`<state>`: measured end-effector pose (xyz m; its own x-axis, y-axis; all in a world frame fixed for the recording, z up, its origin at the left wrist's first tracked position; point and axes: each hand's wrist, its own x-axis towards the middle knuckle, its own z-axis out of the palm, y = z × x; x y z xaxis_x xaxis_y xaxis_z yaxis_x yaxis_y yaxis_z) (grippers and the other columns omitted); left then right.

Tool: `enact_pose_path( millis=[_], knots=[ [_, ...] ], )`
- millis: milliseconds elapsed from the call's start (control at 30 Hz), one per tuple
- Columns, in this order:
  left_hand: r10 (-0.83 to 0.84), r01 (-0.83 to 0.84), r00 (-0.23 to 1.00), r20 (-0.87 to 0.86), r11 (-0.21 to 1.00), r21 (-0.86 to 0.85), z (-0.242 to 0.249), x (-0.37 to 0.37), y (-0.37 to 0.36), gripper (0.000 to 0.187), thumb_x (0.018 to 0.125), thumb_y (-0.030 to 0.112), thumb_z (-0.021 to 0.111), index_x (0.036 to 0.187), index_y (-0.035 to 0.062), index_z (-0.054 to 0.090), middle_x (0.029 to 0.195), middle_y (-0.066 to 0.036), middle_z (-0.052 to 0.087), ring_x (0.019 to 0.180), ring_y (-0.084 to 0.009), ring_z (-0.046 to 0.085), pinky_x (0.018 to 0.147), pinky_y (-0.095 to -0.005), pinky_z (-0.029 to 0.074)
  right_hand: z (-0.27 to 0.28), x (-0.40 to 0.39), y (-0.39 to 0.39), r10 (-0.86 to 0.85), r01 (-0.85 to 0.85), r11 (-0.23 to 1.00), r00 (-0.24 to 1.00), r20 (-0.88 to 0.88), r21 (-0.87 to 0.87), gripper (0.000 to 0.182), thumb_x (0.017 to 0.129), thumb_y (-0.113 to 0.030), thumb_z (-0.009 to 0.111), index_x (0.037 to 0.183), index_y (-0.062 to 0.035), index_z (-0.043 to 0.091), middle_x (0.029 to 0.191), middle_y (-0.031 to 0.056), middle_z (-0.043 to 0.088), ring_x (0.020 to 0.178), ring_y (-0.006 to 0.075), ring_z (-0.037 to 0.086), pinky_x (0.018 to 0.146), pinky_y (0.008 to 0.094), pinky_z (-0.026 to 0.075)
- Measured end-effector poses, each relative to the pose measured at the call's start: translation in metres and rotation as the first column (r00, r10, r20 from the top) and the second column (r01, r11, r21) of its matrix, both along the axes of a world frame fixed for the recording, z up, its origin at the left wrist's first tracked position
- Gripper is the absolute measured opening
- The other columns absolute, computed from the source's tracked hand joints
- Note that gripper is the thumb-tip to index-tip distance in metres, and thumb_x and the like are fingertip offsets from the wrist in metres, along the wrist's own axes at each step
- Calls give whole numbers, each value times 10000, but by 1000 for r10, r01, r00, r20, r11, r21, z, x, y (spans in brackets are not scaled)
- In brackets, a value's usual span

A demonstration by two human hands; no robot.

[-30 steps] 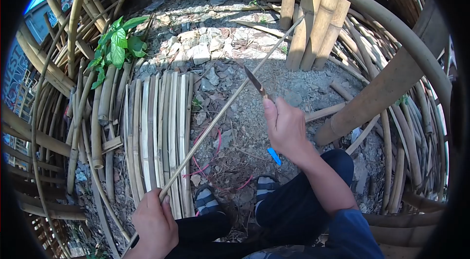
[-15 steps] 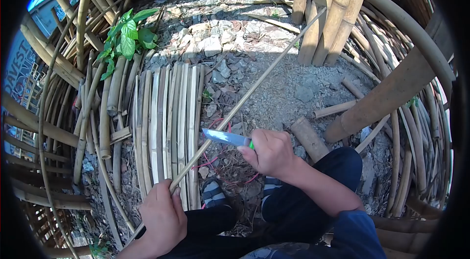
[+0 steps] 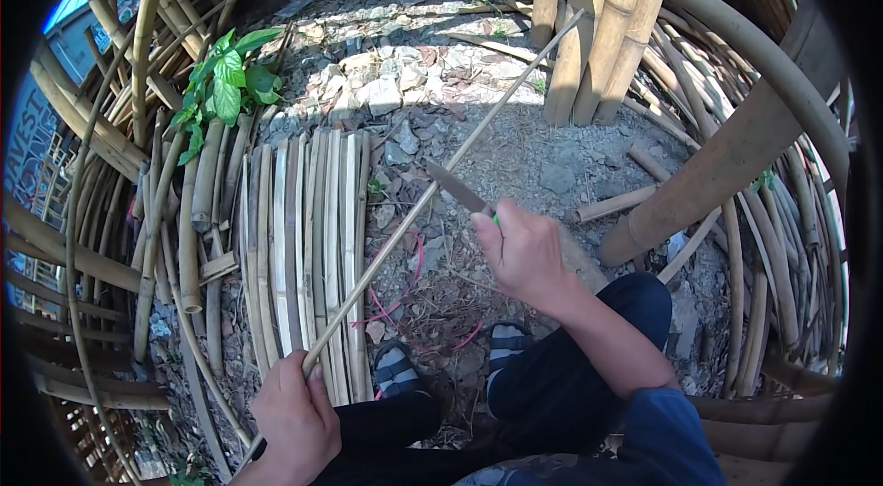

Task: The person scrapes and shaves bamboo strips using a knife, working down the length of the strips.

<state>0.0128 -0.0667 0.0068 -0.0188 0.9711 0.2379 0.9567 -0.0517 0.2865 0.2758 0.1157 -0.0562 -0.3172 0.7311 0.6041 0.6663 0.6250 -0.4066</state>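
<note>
Okay, left hand [image 3: 294, 417] gripped a long bamboo strip [image 3: 389, 248]; right hand [image 3: 526, 249] clutched a knife [image 3: 460, 190], blade tip at the strip, couldn't tell if touching.

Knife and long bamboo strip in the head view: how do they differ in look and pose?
Size: the knife is short; the bamboo strip is far longer.
Colour: the knife looks dark, with some green near the grip; the bamboo strip is pale tan.
Pose: the knife points to the upper left of the picture, while the bamboo strip slants up to the right.
Shared: each is held in one hand.
</note>
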Motion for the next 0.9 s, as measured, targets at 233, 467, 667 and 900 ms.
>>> enact_pose_path(
  millis=[233, 467, 667, 900],
  knots=[
    [32, -33, 998, -45, 999, -15, -1, 5, -11, 149, 906, -41, 543, 1056, -40, 544, 801, -207, 570, 690, -405, 573, 608, -475, 415, 5, 38, 29, -298, 292, 949, 954, -33, -118, 420, 1019, -328, 525, 742, -12, 531, 599, 229, 575, 550, 453, 585, 548, 545, 440],
    [73, -72, 997, -34, 997, 14, -9, -1, -7, 125, 937, -14, 516, 1055, -41, 549, 789, -213, 583, 684, -414, 578, 617, -479, 421, 19, 57, 40, -475, 362, 854, 835, -278, -373, 485, 1024, -376, 521, 755, 26, 552, 629, 273, 560, 621, 435, 587, 613, 517, 449],
    [109, -98, 989, 99, 989, -113, -2, 1, 4, 105, 982, 34, 496, 982, -44, 567, 659, -180, 546, 576, -375, 540, 558, -451, 398, 5, 35, 26, -360, -121, 818, 655, -664, -563, 534, 1057, -438, 457, 765, 2, 532, 604, 87, 503, 572, 196, 542, 590, 418, 444],
    [395, -92, 757, 521, 854, -513, -10, -19, 17, 521, 1081, 349, 421, 770, -25, 608, 531, 59, 395, 465, -29, 316, 442, -248, 236, -23, 9, 4, -166, -114, 843, 875, -455, -526, 515, 1040, -438, 479, 744, -19, 514, 603, 96, 517, 550, 244, 564, 538, 415, 419]
  ],
)
